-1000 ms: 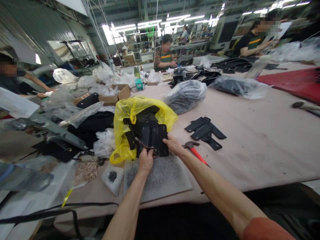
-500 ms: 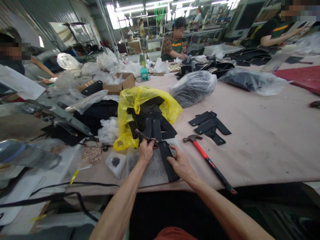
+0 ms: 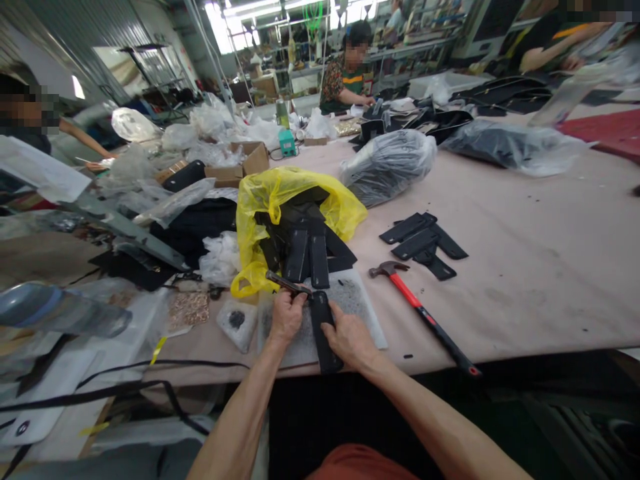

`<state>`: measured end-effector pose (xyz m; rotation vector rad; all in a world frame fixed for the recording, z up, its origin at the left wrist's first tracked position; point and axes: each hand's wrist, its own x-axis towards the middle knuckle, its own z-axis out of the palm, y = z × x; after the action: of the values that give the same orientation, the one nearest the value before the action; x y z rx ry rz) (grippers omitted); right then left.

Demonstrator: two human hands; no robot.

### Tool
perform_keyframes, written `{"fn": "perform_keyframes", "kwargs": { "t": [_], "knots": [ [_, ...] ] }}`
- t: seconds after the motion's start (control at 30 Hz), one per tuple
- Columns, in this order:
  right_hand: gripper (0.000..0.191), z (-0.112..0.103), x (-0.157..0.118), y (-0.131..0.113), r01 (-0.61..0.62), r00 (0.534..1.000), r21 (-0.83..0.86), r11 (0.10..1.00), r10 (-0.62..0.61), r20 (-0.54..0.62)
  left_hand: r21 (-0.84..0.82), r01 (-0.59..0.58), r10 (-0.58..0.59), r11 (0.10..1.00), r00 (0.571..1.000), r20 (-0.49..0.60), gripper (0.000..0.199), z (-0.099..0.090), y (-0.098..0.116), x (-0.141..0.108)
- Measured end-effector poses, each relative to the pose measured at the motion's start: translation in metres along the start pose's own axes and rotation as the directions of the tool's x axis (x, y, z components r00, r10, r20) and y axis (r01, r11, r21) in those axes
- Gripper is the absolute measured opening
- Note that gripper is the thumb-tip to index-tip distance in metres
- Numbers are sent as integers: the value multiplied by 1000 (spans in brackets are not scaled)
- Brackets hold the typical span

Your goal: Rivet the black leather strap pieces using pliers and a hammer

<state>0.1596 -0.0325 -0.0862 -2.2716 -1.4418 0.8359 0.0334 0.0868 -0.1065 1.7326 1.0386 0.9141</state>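
Black strip [image 3: 325, 337] held in right grip [image 3: 353, 339] | left grip [image 3: 288, 319] closed on slim tool [image 3: 283, 283], type unclear | stacked strips [image 3: 415, 244] look done, loose strips [image 3: 319, 261] by yellow bag [image 3: 249, 217] not

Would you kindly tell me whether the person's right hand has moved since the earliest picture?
Yes: judged against the hammer, the right hand has moved toward the near edge of the table.

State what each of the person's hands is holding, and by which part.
The left hand grips a slim dark tool near its lower end. The right hand holds a black strip by its right-hand long edge.
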Motion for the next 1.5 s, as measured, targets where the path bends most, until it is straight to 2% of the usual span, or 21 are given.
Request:
{"fn": "perform_keyframes", "kwargs": {
  "t": [0.13, 0.27, 0.47, 0.73, 1.13, 1.5],
  "knots": [
    [62, 2, -3, -3, -6, 1000, -135, 991, 8, 16, -6, -45, 46, 999, 996, 72, 16, 8, -1, -1],
    [64, 2, -3, -4, 6, 999, -199, 980, 3, 44, -22, -61, 63, 998, 992, 111, 16, 9, -5, -3],
    [66, 0, -1, -3, 22, 998, -198, 980, -9, 64, -18, -77, 79, 997, 992, 100, 16, 10, -5, -6],
    [66, 1, 0, 0, 18, 998, -178, 984, -8, 60, 36, -45, 40, 998, 992, 120, 18, 13, -8, -3],
    [67, -4, -1, -1, 24, 996, -164, 986, -9, 90, 56, -33, 25, 998, 990, 138, 18, 14, -2, 0],
    [67, -4, -1, -2, 13, 992, -181, 983, 9, 122, 135, -78, 60, 988, 990, 131, 19, 18, -8, 1]
  ]
}}
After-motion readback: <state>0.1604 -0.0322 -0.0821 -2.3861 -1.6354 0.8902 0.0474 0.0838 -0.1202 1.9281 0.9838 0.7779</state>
